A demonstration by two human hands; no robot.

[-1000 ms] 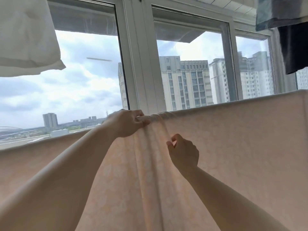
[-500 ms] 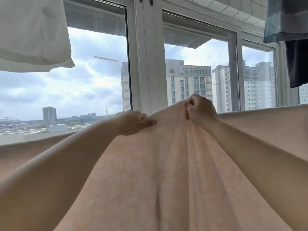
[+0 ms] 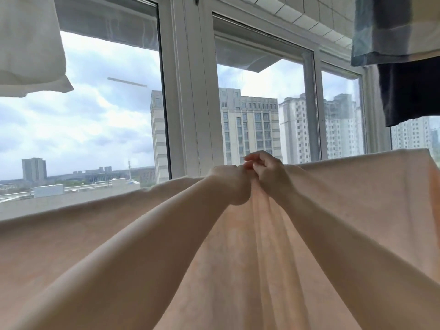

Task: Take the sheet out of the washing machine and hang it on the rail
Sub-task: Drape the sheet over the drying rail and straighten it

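Head view (the only view supplied). The sheet, pale peach, is already draped over the rail; the rail itself is hidden under the fabric, and only the sheet's top fold line marks its course across the frame. The washing machine is not in view.

Left hand: at the fold line, fingers curled over a bunch of gathered cloth, grip closed on the sheet. Right hand: touching the left, fingers curled and pinching the same bunch from the right side. Between and below the two hands the cloth runs down in tight vertical pleats; to either side it lies flatter.

Other laundry hangs overhead: a white item at upper left, a blue checked cloth and a dark garment at upper right. The window stands behind.

Assessment: the step in hand appears to be spreading the bunched section. To do it well, the hands should draw apart along the fold line, keeping a light pinch, so the pleats open without dragging the sheet off the far side. The right corner looks squared; the left run sags lower and likely needs evening afterwards.
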